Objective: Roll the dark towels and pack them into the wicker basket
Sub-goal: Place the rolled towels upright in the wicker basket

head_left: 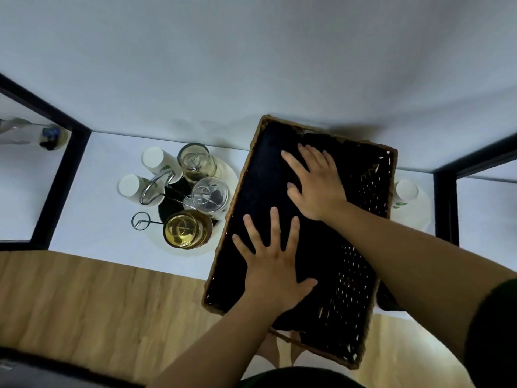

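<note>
Dark towels (260, 191), soft and matte, fill rectangular woven wicker basket (390, 163). Left hand (272, 264) and right hand (316, 183) press flat, fingers spread, gripping nothing.

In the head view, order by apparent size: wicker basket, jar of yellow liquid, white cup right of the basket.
1. wicker basket.
2. jar of yellow liquid and white cup: they look alike, not ranked.
</note>
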`<state>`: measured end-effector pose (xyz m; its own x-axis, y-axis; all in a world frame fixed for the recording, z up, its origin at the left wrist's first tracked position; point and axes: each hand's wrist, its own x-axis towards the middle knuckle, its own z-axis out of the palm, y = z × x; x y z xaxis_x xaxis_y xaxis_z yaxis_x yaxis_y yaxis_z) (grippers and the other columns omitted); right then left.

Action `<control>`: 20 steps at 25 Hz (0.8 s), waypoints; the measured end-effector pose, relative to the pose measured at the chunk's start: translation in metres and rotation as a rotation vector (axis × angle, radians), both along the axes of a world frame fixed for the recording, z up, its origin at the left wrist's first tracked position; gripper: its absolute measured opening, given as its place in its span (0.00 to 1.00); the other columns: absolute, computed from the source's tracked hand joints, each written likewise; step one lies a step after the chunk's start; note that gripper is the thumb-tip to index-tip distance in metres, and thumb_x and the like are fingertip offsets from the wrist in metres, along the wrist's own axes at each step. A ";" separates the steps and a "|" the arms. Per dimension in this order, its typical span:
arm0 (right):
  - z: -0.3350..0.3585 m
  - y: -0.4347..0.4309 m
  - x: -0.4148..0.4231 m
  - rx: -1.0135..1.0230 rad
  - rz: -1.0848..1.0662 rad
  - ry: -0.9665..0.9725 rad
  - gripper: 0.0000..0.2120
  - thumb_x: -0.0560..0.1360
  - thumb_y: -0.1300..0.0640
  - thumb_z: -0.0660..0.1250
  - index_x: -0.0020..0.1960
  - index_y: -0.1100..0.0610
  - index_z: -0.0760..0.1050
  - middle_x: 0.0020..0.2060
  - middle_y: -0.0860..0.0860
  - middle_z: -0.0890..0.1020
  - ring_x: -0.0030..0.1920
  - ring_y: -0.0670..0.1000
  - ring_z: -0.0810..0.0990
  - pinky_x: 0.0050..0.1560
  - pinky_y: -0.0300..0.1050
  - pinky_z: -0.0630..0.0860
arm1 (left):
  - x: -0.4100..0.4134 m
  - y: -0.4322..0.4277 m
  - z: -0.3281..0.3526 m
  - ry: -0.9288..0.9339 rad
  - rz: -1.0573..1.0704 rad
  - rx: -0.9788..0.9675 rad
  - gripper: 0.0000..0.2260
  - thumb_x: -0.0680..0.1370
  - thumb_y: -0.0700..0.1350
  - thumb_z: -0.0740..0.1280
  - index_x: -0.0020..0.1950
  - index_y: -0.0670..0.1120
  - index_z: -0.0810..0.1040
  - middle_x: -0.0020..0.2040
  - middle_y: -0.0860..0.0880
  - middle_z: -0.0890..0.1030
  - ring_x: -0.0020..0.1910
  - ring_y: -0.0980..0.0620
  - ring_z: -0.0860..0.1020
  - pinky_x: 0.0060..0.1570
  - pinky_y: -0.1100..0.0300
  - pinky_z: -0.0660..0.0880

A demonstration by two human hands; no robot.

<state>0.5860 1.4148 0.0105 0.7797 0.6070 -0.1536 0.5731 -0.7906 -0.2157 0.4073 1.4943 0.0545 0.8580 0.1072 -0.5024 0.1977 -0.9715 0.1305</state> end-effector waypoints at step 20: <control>0.022 -0.037 -0.138 0.436 -0.196 0.309 0.25 0.81 0.48 0.57 0.78 0.49 0.64 0.82 0.52 0.46 0.81 0.56 0.40 0.79 0.59 0.50 | -0.031 0.014 0.015 -0.057 0.088 -0.047 0.49 0.72 0.70 0.62 0.81 0.53 0.37 0.78 0.44 0.29 0.77 0.38 0.31 0.75 0.34 0.41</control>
